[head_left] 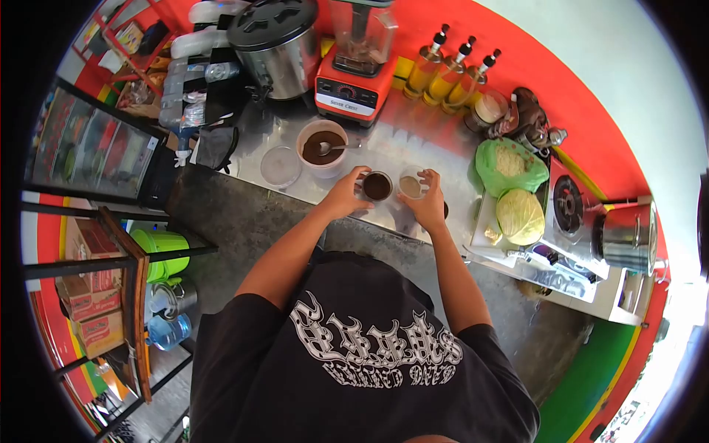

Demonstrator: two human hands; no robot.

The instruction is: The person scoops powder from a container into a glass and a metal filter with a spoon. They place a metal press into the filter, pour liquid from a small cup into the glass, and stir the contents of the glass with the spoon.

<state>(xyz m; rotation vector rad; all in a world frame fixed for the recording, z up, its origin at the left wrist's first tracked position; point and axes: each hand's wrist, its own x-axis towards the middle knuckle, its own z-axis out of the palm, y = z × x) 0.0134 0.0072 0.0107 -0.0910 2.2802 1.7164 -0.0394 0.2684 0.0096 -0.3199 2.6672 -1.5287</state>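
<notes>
My left hand (pixel 343 196) is closed around a small clear cup (pixel 377 186) with dark brown contents. Fingers of my right hand (pixel 426 201) wrap a second clear cup (pixel 410 182), which holds something pale beige. Both cups are side by side at the front edge of the steel counter (pixel 399 148). Just behind my left hand stands a white tub (pixel 302 142) of brown powder, with a metal spoon (pixel 336 148) resting in it. A round clear lid (pixel 281 167) lies to its left. Something dark, partly hidden, shows beside my right wrist.
A red blender (pixel 351 88) and a large steel pot (pixel 277 55) stand at the back. Three oil bottles (pixel 444 72) line the red wall. On the right are a green bag (pixel 509 164), a cabbage (pixel 521 216) and a gas stove (pixel 567 201). A shelf (pixel 125 258) stands left.
</notes>
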